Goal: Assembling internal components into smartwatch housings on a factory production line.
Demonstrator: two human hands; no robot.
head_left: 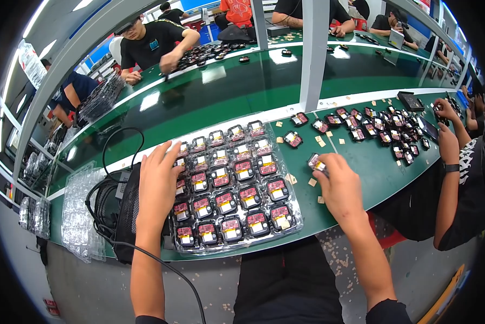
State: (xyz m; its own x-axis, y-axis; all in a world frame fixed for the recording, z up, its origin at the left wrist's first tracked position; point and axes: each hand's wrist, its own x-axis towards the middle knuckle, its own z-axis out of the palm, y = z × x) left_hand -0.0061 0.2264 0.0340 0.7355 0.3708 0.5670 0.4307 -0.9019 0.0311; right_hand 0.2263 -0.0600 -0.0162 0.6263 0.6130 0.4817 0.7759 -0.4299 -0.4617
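Observation:
A clear plastic blister tray [298, 218] lies on the green work table in front of me. Rows of small black square devices with red, white and yellow labels fill its pockets, one of them a labelled device [231, 229] in the nearest row. My left hand [159, 175] rests at the tray's left edge, fingers stretched out over the devices there, and it grips nothing. To the right of the tray my right hand [341, 186] pinches one small black labelled device [318, 163] between thumb and fingers, above the table top.
Loose devices [383, 127] lie scattered at right, with small beige paper pieces [321, 141] among them. On the left are a black bag [128, 216], a cable [94, 216] and stacked clear trays [80, 210]. A grey post [312, 59] stands ahead. Co-workers sit across and at right.

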